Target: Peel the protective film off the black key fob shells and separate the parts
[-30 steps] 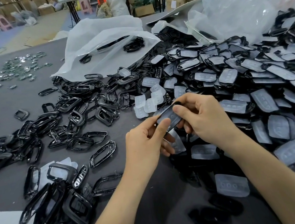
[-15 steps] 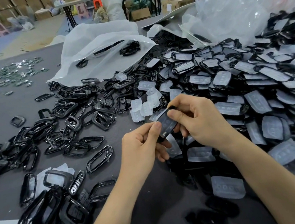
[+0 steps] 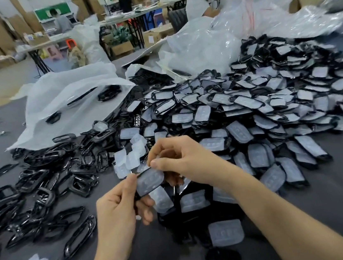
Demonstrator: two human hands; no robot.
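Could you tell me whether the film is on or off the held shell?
On: whitish film covers the face of the shell that the left hand and right hand pinch.

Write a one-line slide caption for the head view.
Left hand and right hand hold a film-covered key fob shell over a table, beside a pile of shells.

I count 2 hands, left hand & right hand, both on 1 shell. Approx 6 peeled films in 1 cluster. Film-covered shells & bare black frames: too many to count. 3 ppl in bkgd.
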